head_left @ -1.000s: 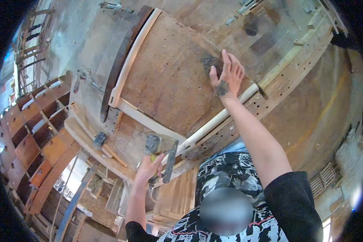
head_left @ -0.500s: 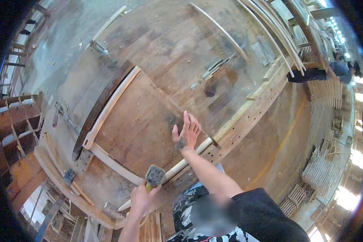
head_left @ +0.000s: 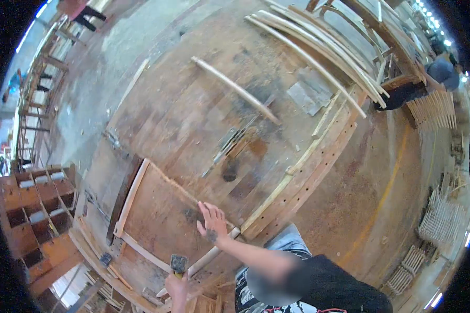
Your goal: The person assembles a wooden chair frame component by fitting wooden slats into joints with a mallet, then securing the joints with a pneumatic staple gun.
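Note:
My right hand (head_left: 211,221) lies flat, fingers spread, on a brown wooden panel (head_left: 156,219) on the big workbench. Pale bent wood strips (head_left: 131,195) frame the panel on its left and near sides, and a dark curved form (head_left: 121,201) lies against the left strip. Near the bench's front edge my left hand (head_left: 176,288) grips the handle of a mallet (head_left: 178,263), its square head up, just beside the near pale strip (head_left: 209,256).
A stack of long bent strips (head_left: 318,47) and a single curved strip (head_left: 235,88) lie farther up the bench, a metal clamp (head_left: 227,146) between. A holed wooden rail (head_left: 303,182) edges the bench. Cubby shelves (head_left: 31,219) stand left. A person (head_left: 441,68) works at the far right.
The view has pulled back and tilted up, showing far more of the bench. My right hand stays flat on the panel; my left hand still holds the mallet, now lower in view.

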`<state>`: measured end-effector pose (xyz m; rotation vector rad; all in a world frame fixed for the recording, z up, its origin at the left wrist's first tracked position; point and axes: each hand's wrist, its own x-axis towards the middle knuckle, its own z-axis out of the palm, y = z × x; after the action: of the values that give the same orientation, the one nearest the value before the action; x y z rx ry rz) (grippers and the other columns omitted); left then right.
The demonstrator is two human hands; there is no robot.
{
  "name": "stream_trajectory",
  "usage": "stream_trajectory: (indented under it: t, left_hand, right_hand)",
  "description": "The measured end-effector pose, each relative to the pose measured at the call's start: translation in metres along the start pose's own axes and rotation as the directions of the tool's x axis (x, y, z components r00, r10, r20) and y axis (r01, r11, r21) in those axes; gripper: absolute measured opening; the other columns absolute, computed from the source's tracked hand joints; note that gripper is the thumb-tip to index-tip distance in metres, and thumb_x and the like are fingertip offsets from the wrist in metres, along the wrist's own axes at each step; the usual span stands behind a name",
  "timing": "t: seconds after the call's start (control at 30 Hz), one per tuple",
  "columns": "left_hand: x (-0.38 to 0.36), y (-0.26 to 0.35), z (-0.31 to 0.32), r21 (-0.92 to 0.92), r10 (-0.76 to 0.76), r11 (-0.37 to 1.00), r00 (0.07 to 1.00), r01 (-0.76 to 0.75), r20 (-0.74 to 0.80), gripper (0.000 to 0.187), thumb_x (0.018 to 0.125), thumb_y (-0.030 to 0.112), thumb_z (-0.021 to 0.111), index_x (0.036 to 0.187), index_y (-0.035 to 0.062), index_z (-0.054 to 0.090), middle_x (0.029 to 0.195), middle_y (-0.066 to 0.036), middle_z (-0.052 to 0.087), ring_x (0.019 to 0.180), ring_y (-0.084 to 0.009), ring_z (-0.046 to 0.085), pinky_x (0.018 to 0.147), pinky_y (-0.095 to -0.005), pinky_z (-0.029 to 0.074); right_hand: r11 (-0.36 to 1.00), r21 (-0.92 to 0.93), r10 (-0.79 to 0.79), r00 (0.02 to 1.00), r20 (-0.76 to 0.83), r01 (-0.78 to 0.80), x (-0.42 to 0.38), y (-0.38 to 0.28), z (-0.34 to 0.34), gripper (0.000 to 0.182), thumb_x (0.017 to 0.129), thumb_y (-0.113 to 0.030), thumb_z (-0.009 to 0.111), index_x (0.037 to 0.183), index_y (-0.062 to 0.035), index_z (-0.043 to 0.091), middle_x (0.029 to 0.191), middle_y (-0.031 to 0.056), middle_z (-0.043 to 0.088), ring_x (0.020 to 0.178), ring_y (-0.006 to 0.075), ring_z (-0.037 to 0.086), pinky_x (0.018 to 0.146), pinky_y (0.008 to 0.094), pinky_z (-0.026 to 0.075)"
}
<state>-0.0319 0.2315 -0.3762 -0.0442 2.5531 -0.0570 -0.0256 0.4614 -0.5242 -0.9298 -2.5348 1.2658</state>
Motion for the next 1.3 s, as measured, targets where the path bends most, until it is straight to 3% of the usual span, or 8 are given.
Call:
stream_trajectory:
  t: [0.07, 0.17, 0.3, 0.37, 0.4, 0.7, 0.97, 1.3]
  left_hand:
    - [-0.010, 0.012, 0.004, 0.005, -0.014, 1.000, 0.999, 0.014, -0.041, 0.041, 0.078, 0.032, 0.082, 0.095, -0.0035, 0.071, 0.085, -0.028, 0.070, 0.087, -0.0474, 0.068, 0.080, -0.0526, 0.052]
    - [-0.002, -0.012, 0.030, 0.001, -0.094, 0.996, 0.995, 0.094, -0.038, 0.042, 0.077, 0.034, 0.080, 0.097, -0.0022, 0.074, 0.086, -0.028, 0.072, 0.088, -0.0451, 0.070, 0.078, -0.0510, 0.054]
    - [-0.016, 0.039, 0.004, -0.143, -0.116, 0.984, 0.992, 0.107, -0.053, 0.042, 0.078, 0.037, 0.080, 0.094, -0.0016, 0.075, 0.082, -0.027, 0.071, 0.087, -0.0427, 0.071, 0.074, -0.0494, 0.054]
    - [-0.013, 0.032, 0.007, -0.156, -0.076, 0.985, 0.996, 0.069, -0.043, 0.043, 0.078, 0.038, 0.080, 0.094, -0.0016, 0.075, 0.081, -0.027, 0.071, 0.086, -0.0411, 0.072, 0.073, -0.0483, 0.054]
    - [-0.011, 0.035, 0.006, -0.166, -0.063, 0.985, 0.997, 0.054, -0.053, 0.044, 0.077, 0.038, 0.081, 0.095, -0.0016, 0.075, 0.082, -0.026, 0.072, 0.085, -0.0405, 0.072, 0.074, -0.0479, 0.054]
    - [0.041, -0.035, 0.049, 0.174, 0.365, 0.907, 0.923, -0.382, 0.123, 0.056, 0.095, 0.059, 0.053, 0.105, 0.0070, 0.072, 0.089, -0.023, 0.071, 0.088, -0.0411, 0.069, 0.074, -0.0531, 0.050]
    - [0.022, -0.003, 0.028, -0.225, -0.023, 0.973, 0.995, 0.044, 0.094, 0.051, 0.081, 0.049, 0.071, 0.102, 0.0027, 0.073, 0.085, -0.024, 0.072, 0.081, -0.0346, 0.072, 0.075, -0.0483, 0.054]
    - [0.028, 0.012, 0.007, -0.025, -0.261, 0.963, 0.951, 0.269, 0.168, 0.053, 0.076, 0.048, 0.078, 0.096, -0.0014, 0.075, 0.093, -0.027, 0.072, 0.095, -0.0426, 0.070, 0.081, -0.0482, 0.054]
  right_hand:
    - [0.964, 0.266, -0.078, 0.942, 0.325, -0.011, 0.023, 0.036, -0.040, 0.059, 0.084, -0.020, 0.068, 0.141, -0.0122, 0.052, 0.124, 0.0137, 0.059, 0.113, 0.0337, 0.058, 0.097, 0.0445, 0.048]
    - [0.796, 0.600, -0.014, 0.989, 0.147, -0.078, 0.082, 0.108, -0.139, 0.039, 0.091, -0.020, 0.064, 0.128, -0.0110, 0.060, 0.106, 0.0094, 0.063, 0.095, 0.0280, 0.063, 0.084, 0.0374, 0.053]
    - [0.011, 1.000, 0.342, 0.940, -0.023, 0.020, 0.181, 0.202, -0.310, 0.023, 0.101, -0.019, 0.053, 0.118, -0.0097, 0.065, 0.099, 0.0003, 0.061, 0.089, 0.0129, 0.056, 0.078, 0.0303, 0.048]
    - [0.913, 0.398, 0.099, 0.896, -0.433, 0.091, 0.221, 0.245, -0.377, 0.024, 0.097, -0.012, 0.056, 0.118, -0.0096, 0.065, 0.104, 0.0069, 0.063, 0.098, 0.0225, 0.060, 0.085, 0.0357, 0.049]
    - [0.999, -0.053, -0.030, 0.799, -0.601, -0.002, 0.241, 0.266, -0.410, 0.025, 0.095, -0.009, 0.057, 0.118, -0.0095, 0.065, 0.106, 0.0102, 0.064, 0.103, 0.0274, 0.062, 0.089, 0.0384, 0.050]
    - [0.678, -0.601, -0.006, 0.814, -0.581, -0.424, 0.332, 0.360, -0.535, 0.042, 0.091, -0.022, 0.063, 0.132, -0.0138, 0.059, 0.128, 0.0104, 0.059, 0.121, 0.0318, 0.056, 0.101, 0.0465, 0.047]
    - [0.445, -0.802, -0.111, 0.864, -0.491, -0.399, 0.347, 0.386, -0.536, 0.033, 0.083, -0.026, 0.072, 0.114, -0.0160, 0.065, 0.109, 0.0049, 0.060, 0.107, 0.0245, 0.059, 0.084, 0.0419, 0.043]
    - [0.957, -0.280, -0.073, 0.871, -0.485, -0.076, 0.303, 0.317, -0.505, 0.031, 0.103, -0.027, 0.057, 0.118, -0.0024, 0.066, 0.102, 0.0066, 0.068, 0.096, 0.0265, 0.064, 0.091, 0.0363, 0.050]
